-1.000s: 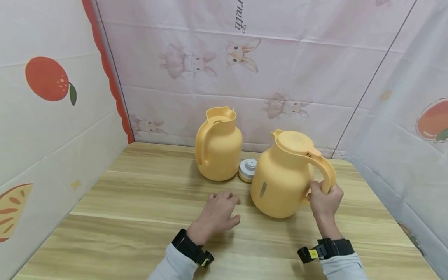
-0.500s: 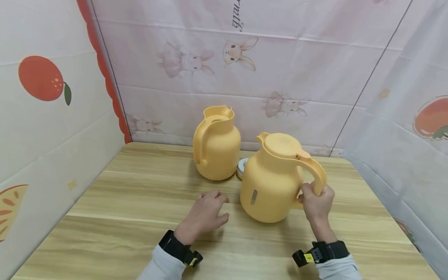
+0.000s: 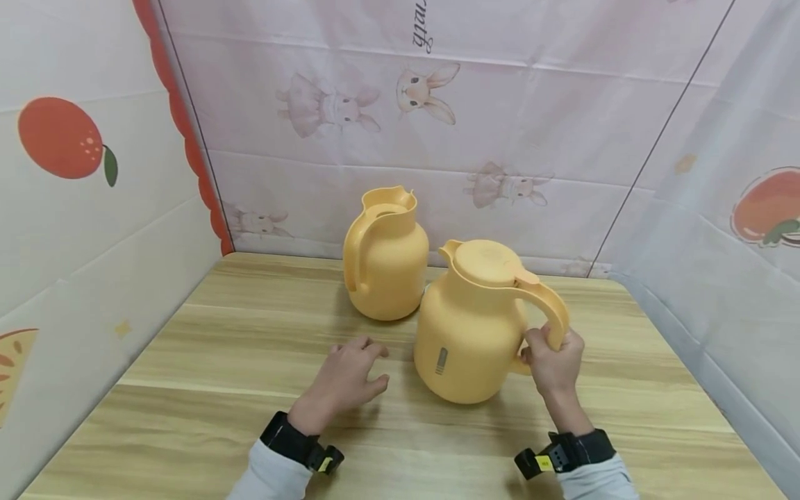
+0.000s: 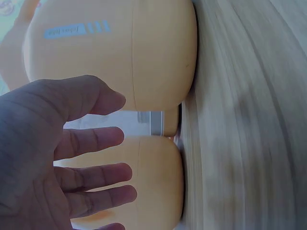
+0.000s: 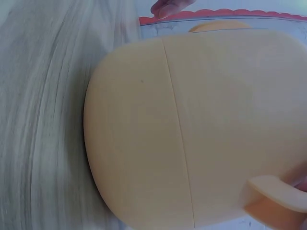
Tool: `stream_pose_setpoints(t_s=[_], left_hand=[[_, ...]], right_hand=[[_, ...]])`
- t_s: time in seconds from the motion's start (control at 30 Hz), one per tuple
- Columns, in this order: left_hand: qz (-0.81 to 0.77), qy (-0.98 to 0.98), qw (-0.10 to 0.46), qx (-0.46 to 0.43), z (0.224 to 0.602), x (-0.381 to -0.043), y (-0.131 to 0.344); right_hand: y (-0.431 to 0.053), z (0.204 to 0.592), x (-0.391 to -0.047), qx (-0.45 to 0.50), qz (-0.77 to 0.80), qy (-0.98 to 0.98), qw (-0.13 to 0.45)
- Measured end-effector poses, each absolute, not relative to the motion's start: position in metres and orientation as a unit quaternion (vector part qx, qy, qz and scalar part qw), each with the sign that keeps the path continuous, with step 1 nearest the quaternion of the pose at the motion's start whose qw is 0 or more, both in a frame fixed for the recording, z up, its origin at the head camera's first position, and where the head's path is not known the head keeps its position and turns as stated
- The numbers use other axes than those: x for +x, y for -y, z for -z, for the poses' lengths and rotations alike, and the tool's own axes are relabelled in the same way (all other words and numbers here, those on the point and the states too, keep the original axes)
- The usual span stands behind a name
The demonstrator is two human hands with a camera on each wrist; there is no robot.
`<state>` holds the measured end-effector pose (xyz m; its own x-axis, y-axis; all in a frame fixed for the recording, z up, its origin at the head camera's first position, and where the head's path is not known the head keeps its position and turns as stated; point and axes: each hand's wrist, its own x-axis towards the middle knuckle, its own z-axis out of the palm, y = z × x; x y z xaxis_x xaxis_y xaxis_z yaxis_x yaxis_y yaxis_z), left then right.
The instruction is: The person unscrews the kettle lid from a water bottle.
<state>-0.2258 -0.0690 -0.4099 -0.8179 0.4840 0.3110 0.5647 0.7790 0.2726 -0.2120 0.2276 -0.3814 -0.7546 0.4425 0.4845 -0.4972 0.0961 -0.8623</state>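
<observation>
My right hand [image 3: 556,357] grips the handle of a yellow thermos jug [image 3: 469,333] that has its flat round lid on and its spout to the left. In the right wrist view the jug's body [image 5: 192,129] fills most of the frame, close over the tabletop. To the jug's left, my left hand [image 3: 345,375] hovers above the table with fingers spread and nothing in them. The left wrist view shows that hand's fingers [image 4: 98,177] apart, in front of both jugs. Behind stands a second yellow jug [image 3: 390,271], its mouth without a lid and its handle toward the left.
A grey and yellow stopper [image 4: 157,123] lies between the two jugs, mostly hidden behind the held one in the head view. The wooden table [image 3: 206,389] meets a printed cloth wall [image 3: 350,153] at the back, with more printed cloth at both sides.
My right hand has brought the held jug left and toward me, so it now covers most of the stopper. My left hand has drawn back to the left. The second jug stays put.
</observation>
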Motion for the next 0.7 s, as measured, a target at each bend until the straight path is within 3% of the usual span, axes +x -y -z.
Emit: stream_pose_setpoints(t_s=[0.7], left_hand=[[0.184,0.941,0.127,-0.254,0.414,-0.232,0.095]], right_hand=[[-0.208,0.383,-0.210,0.072,-0.680,0.658,0.315]])
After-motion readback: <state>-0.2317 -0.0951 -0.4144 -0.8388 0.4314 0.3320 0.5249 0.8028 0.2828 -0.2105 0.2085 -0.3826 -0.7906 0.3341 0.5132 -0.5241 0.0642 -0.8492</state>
